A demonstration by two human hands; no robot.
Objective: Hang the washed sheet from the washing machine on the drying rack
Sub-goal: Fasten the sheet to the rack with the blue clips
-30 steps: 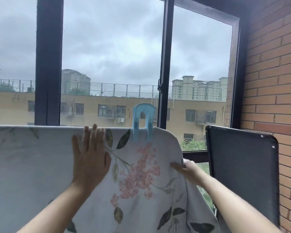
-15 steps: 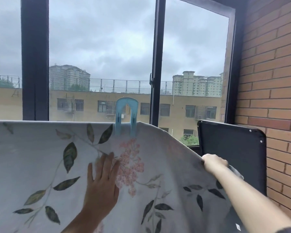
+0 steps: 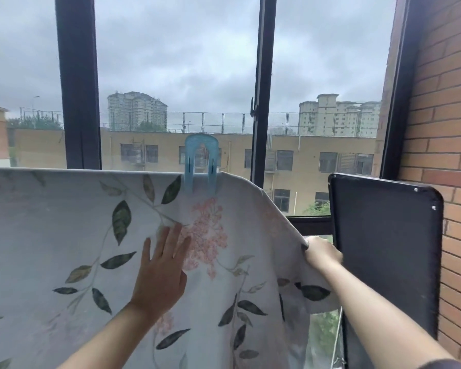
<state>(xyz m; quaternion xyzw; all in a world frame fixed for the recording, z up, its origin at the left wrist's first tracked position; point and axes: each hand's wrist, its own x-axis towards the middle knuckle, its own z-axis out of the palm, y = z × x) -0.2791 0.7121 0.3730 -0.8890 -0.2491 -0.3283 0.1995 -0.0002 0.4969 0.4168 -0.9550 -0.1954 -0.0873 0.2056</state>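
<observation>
Gripping sheet (image 3: 64,235), right hand (image 3: 321,253) touches black panel (image 3: 383,249).

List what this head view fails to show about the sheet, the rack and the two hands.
- Drying rack: fully hidden behind the sheet; only the blue clip sticks up.
- Sheet's left and bottom edges: cut off by the frame.
- Right hand: fingertips hidden in the bunched sheet edge.
- Left hand: palm side hidden, pressed flat on cloth.
- Washing machine: outside the view.

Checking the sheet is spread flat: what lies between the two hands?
In the head view, only sheet: pink flower print and leaves span from the flat left hand to the right hand gripping its edge.
</observation>
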